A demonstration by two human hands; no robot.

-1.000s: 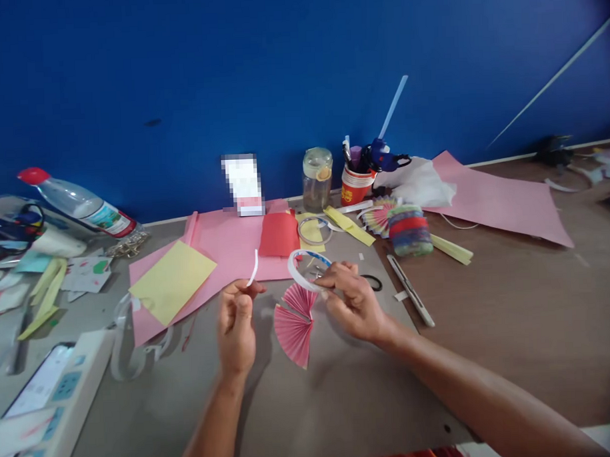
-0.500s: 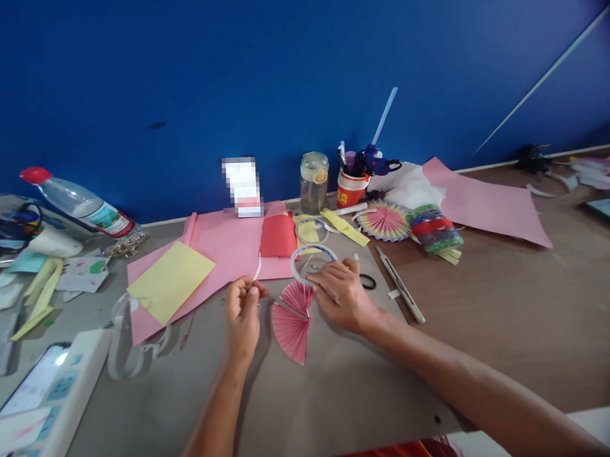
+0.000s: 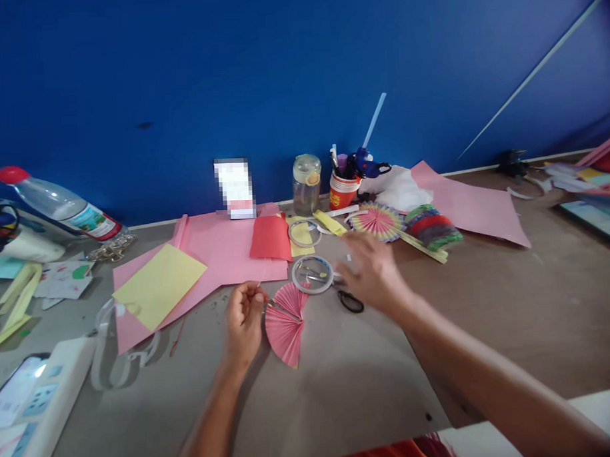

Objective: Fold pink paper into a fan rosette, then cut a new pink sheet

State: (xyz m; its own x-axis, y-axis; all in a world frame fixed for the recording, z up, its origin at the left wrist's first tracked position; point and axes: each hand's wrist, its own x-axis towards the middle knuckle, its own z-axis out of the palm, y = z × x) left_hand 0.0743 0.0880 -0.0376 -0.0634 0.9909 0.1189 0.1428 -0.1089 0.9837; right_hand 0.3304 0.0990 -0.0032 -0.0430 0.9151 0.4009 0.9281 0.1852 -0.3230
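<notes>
Left hand (image 3: 243, 317) is resting low on the desk (image 3: 341, 394), fingers pinched shut at the 10 o'clock corner of the pink pleated fan (image 3: 283, 326), probably pinning it so the folds are not springing open. Whether they are gripping the fan or a thin strip, cannot tell. Right hand (image 3: 369, 273) is hovering blurred, fingers spread wide and holding nothing, at 3 o'clock of the tape ring (image 3: 312, 274). The ring is lying flat at 1 o'clock of the fan, so it is not rolling. Scissors (image 3: 350, 301) are lying at 7 o'clock of the right hand. Desk is grey, turning brown wood on the right and running against a blue wall (image 3: 229, 71). Pink paper (image 3: 220, 248), a yellow sheet (image 3: 157, 283), a jar (image 3: 306, 183) and a pen cup (image 3: 342, 189) are cluttering the back.
</notes>
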